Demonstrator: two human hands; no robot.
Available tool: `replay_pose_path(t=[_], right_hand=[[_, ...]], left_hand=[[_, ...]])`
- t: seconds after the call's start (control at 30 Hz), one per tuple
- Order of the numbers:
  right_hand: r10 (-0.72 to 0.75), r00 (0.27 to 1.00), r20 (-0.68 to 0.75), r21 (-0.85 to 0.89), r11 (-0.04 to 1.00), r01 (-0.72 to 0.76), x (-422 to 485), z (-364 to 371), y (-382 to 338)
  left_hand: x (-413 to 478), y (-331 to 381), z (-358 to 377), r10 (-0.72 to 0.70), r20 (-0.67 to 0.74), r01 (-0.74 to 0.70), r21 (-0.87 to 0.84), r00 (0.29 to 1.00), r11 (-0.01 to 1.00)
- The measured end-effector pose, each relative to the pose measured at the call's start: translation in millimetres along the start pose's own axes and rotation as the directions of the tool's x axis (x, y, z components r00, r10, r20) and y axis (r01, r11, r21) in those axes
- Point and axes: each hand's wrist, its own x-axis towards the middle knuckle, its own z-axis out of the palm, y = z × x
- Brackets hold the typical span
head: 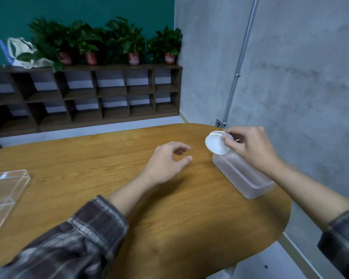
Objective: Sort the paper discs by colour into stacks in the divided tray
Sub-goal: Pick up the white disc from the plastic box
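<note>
Your right grip [248, 144] pinches a white lid [217, 142] above the clear jar [243, 176]; your left grip [167, 160] hovers half-open, empty, beside it.

We see dim, even indoor light; soft shadows pool under both forearms on the wooden table [89, 158]. Motion blur softens the left hand [165, 164], and wide-angle distortion bends the frame edges.

Tray [7, 190] far left of jar [242, 175]
</note>
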Motion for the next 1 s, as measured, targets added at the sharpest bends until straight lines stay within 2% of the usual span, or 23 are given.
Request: replay_pose_path(t=[0.1,0.27,0.63,0.77,1.0], right_hand=[[-0.028,0.999,0.046,0.149,0.989,0.021,1,13,-34],[-0.074,0.989,0.13,0.291,0.956,0.033,1,48,-80],[-0.206,0.948,0.244,0.308,0.943,0.126,-3,184,-191],[-0.2,0.943,0.265,0.318,0.942,0.111,1,236,-241],[-0.181,0.929,0.323,0.378,0.925,0.049,18,320,-319]], left_hand=[[-5,10,-18,-0.022,-0.08,0.006,-0.201,0.997,0.98],[-33,-5,-56,-0.026,-0.155,-0.017,-0.268,0.988,0.963],[-139,-98,-169,-0.224,-0.183,0.23,0.007,0.957,0.973],[-182,-141,-221,-0.325,-0.293,0.347,0.025,0.899,0.938],[-252,-207,-310,-0.487,-0.454,0.476,-0.146,0.747,0.867]])
